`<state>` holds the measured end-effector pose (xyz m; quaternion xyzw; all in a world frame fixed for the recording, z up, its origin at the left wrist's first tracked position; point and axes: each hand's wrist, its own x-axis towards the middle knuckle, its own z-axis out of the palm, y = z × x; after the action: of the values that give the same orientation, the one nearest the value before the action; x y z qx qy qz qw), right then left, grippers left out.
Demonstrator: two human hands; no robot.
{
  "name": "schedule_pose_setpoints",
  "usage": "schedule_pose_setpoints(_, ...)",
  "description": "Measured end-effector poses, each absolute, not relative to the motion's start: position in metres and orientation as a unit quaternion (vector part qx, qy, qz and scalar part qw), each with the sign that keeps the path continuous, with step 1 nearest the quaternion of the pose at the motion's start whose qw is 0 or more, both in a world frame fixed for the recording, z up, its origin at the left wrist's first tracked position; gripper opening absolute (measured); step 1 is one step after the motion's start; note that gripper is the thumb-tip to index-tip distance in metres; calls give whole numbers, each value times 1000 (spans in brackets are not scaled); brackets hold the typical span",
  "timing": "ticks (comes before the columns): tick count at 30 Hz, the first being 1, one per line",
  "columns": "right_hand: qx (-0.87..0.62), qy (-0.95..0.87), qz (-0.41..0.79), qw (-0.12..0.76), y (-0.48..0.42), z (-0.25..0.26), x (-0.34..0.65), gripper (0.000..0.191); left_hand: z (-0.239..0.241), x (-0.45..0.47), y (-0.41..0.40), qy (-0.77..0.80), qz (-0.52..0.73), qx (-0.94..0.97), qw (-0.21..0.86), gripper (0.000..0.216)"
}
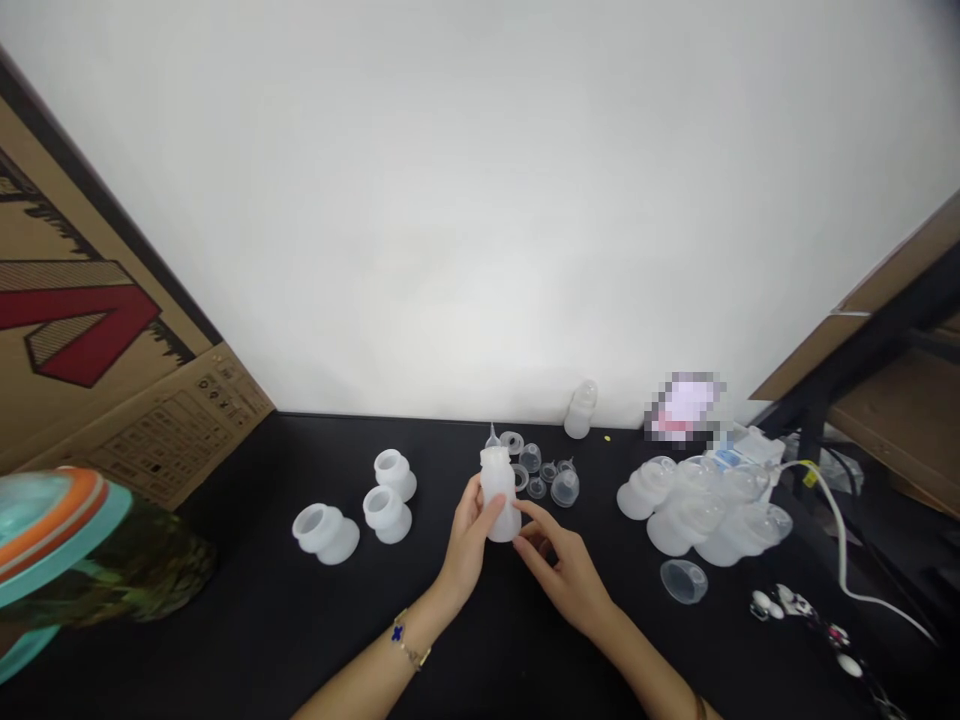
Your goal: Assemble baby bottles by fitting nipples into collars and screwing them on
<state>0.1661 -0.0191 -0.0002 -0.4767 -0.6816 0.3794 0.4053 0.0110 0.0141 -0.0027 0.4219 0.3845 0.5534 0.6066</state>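
A milky white baby bottle (501,500) stands nearly upright between my two hands. My left hand (466,545) is closed around its left side, the thumb lying across the front. At its lower right, my right hand (562,570) has bent fingers with the tips touching the bottle near its base. A clear pointed teat (493,437) shows just above the bottle's mouth; I cannot tell whether it sits on it or behind it. Right behind the bottle lie small clear parts, among them a ring (512,442), a dome cap (529,458) and another dome cap (565,488).
Three white bottle bodies (327,533) stand left on the black table (247,640). Several capped bottles (675,520) cluster right, with a loose clear cap (683,581). One bottle (580,410) stands by the wall. A large jar (97,550), cardboard (97,330), white cable (841,540) and beaded strap (795,605) flank them.
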Motion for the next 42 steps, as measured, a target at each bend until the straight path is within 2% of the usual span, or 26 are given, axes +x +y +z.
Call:
schedule_pose_setpoints(4, -534, -629, 332, 456, -14, -3, 172, 32, -1, 11, 18, 358, 556, 360, 657, 39)
schedule_pose_setpoints(8, -586, -582, 196, 530, -5, -6, 188, 33, 4, 8, 19, 333, 540, 313, 707, 38)
schedule_pose_setpoints(13, -601, -607, 90, 511, 12, -13, 206, 44, 4, 6, 20, 311, 519, 283, 744, 42)
schedule_pose_setpoints(19, -627, -621, 132, 452, 24, -36, 216, 58, 1, 8, 21, 310, 504, 263, 762, 44)
schedule_pose_setpoints(25, -659, -597, 185, 419, 30, -47, 221, 58, -3, 8, 22, 314, 501, 251, 766, 48)
schedule_pose_setpoints(31, -654, -586, 211, 430, 31, -43, 223, 42, -6, 9, 23, 318, 501, 240, 768, 48)
schedule_pose_setpoints(37, -660, -572, 202, 443, 30, -35, 222, 45, -6, 10, 22, 315, 499, 226, 775, 47)
schedule_pose_setpoints(42, -652, -543, 183, 497, 26, -25, 219, 49, -5, 10, 21, 317, 497, 210, 780, 45)
